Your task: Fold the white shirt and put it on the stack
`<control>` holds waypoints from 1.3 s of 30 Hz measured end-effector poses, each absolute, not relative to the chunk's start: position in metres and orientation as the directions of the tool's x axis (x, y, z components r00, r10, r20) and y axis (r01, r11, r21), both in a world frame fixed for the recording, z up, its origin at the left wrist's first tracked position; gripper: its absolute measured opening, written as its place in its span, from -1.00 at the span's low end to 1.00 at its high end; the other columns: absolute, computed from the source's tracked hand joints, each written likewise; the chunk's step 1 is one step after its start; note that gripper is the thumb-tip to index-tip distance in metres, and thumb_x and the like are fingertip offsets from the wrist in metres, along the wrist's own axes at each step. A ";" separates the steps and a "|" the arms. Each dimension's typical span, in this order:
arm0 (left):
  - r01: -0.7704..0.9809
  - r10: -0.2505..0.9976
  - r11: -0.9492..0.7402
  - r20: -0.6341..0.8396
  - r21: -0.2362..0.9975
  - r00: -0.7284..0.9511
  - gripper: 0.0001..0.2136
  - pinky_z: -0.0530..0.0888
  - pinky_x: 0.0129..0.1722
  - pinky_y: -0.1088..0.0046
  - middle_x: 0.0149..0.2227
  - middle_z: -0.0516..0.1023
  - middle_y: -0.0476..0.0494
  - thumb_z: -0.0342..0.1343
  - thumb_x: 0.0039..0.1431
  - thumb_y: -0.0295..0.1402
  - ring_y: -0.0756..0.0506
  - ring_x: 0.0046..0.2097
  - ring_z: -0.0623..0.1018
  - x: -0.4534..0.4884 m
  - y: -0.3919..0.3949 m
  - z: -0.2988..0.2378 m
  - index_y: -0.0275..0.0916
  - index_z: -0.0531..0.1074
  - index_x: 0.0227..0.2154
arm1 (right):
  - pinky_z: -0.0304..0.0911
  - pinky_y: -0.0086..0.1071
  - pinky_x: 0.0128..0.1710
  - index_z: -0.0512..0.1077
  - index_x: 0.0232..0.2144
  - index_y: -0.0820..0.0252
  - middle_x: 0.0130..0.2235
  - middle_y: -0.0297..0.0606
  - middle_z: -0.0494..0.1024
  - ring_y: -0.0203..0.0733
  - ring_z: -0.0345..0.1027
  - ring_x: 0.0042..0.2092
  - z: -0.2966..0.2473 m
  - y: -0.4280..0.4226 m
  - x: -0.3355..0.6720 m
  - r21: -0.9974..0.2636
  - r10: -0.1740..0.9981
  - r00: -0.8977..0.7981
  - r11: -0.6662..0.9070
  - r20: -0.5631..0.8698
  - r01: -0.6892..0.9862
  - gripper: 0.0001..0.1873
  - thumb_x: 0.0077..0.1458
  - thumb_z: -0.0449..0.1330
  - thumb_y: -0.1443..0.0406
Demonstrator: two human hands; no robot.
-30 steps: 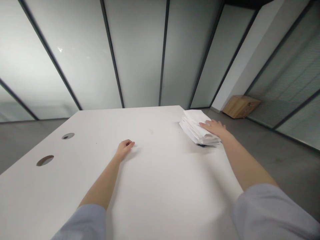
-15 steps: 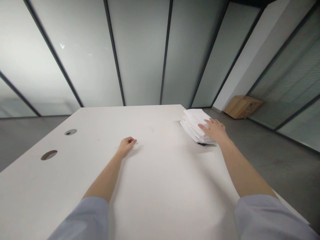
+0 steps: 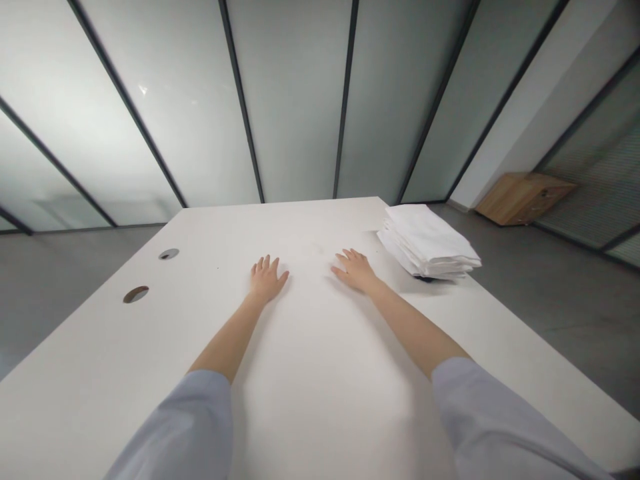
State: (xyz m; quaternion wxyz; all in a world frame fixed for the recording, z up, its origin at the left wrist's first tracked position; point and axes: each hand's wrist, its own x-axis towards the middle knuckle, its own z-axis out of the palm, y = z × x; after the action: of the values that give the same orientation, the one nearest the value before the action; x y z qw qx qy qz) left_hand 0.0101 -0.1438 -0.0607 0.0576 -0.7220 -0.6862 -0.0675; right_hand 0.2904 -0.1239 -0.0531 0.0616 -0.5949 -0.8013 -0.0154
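Folded white stack [image 3: 427, 241] rests in one pile near the far right edge of the white surface [image 3: 310, 400]; its material, cloth or paper, cannot be determined. Left hand [image 3: 266, 280] and right hand [image 3: 355, 270] lie released, palms down, fingers spread, holding nothing. The right hand is near the stack, not touching it. No brand, label or writing is legible.

An office: frosted-glass partition walls [image 3: 295, 100], a white desk [image 3: 320, 400] with cable holes [image 3: 136, 294], and a wooden cabinet [image 3: 523, 207].
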 end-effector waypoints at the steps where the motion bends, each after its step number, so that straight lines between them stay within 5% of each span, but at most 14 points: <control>1: 0.998 0.984 -0.059 0.169 0.011 0.056 -0.41 0.14 0.23 0.18 0.30 0.16 -0.29 -0.21 0.28 -0.02 -0.26 0.31 0.15 0.010 -0.145 -0.063 -0.27 0.18 0.24 | -0.12 -0.11 0.25 0.17 0.25 0.16 0.32 -0.08 0.11 0.06 -0.10 0.33 -0.060 -0.125 0.288 -0.057 0.959 -0.272 0.277 0.081 0.959 -0.34 0.27 -0.18 -0.06; 7: 0.995 0.981 -0.100 0.171 0.021 0.095 -0.40 0.09 0.26 0.22 0.32 0.13 -0.25 -0.26 0.29 0.00 -0.22 0.33 0.11 0.012 -0.151 -0.070 -0.24 0.14 0.27 | -0.21 -0.06 0.27 0.08 0.30 0.13 0.36 -0.06 -0.02 0.13 -0.24 0.36 -0.076 -0.134 0.287 -0.080 0.973 -0.232 0.232 0.016 0.969 -0.23 0.22 -0.25 -0.15; 15: 0.997 0.995 -0.078 -0.060 0.014 0.078 -0.13 -0.02 0.26 0.00 0.38 -0.12 -0.34 -0.35 0.11 0.29 -0.38 0.36 -0.07 0.014 -0.153 -0.072 -0.22 -0.03 0.33 | -0.31 0.14 0.24 -0.07 0.34 0.11 0.38 -0.04 -0.16 0.27 -0.31 0.35 -0.077 -0.133 0.284 -0.059 0.974 -0.204 0.199 -0.094 0.978 -0.07 0.11 -0.28 -0.28; 39: 0.997 0.995 -0.077 -0.059 0.003 0.077 -0.13 -0.02 0.27 0.05 0.37 -0.11 -0.33 -0.39 0.11 0.28 -0.35 0.36 -0.06 0.015 -0.156 -0.071 -0.23 -0.04 0.33 | -0.35 0.10 0.25 -0.09 0.35 0.14 0.39 -0.02 -0.18 0.25 -0.34 0.36 -0.075 -0.133 0.284 -0.060 0.972 -0.204 0.198 -0.114 0.978 -0.06 0.11 -0.30 -0.27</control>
State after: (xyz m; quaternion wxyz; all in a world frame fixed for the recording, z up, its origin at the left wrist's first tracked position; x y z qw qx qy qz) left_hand 0.0146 -0.1555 -0.0712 -0.0212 -0.7334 -0.6791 0.0208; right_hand 0.2839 -0.1333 -0.0753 -0.0252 -0.6306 -0.7735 0.0593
